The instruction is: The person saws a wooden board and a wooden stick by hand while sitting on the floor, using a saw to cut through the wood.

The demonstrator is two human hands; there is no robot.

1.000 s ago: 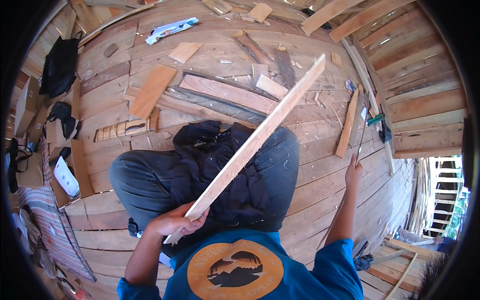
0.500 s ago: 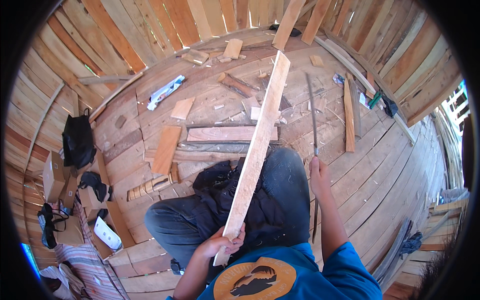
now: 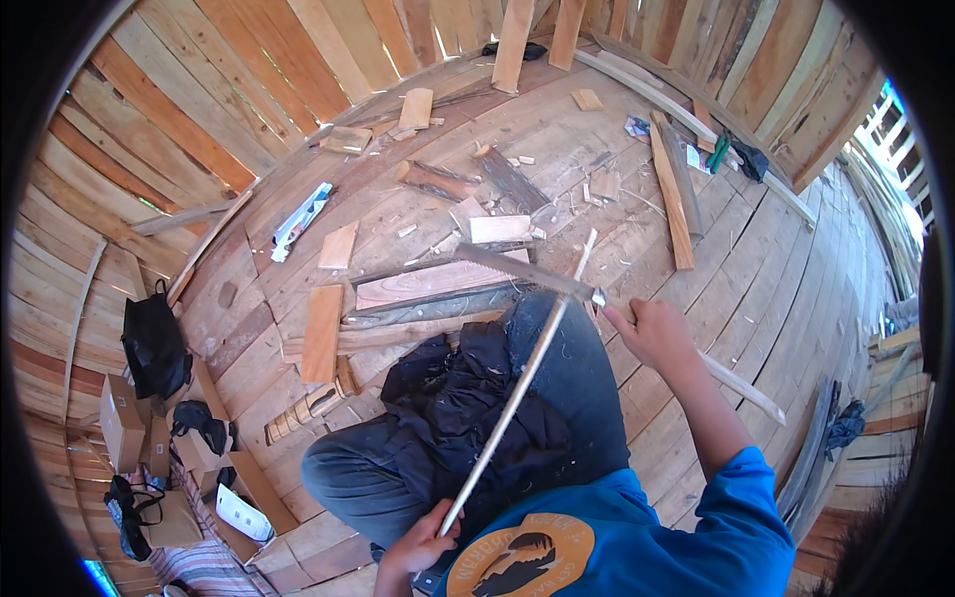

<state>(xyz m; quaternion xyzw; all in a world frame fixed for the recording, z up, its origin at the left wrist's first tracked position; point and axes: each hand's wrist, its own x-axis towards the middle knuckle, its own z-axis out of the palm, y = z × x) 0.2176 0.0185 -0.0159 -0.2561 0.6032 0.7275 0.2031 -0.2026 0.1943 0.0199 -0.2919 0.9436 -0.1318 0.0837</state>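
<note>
My left hand [image 3: 423, 542], low in front of my shirt, is closed round the near end of a long wooden strip [image 3: 512, 403]. The strip slants up and away over my right thigh and is seen nearly edge-on. My right hand [image 3: 652, 333] grips a long-handled knife [image 3: 522, 269] just behind its metal collar. Its grey blade points left and crosses the strip near the far end; whether they touch I cannot tell. The pale handle runs back under my right forearm. A dark cloth [image 3: 468, 388] lies bunched on my lap.
Planks [image 3: 438, 279], cut blocks [image 3: 500, 229] and shavings lie on the board floor ahead. A long board [image 3: 673, 194] lies at right. Left are a black bag [image 3: 156, 338] and open cardboard boxes [image 3: 269, 493]. Plank walls [image 3: 199, 90] stand around.
The strip has turned from its broad face to its narrow edge. My right hand has swung the knife from upright at the right to leftward across the strip. The view has shifted slightly.
</note>
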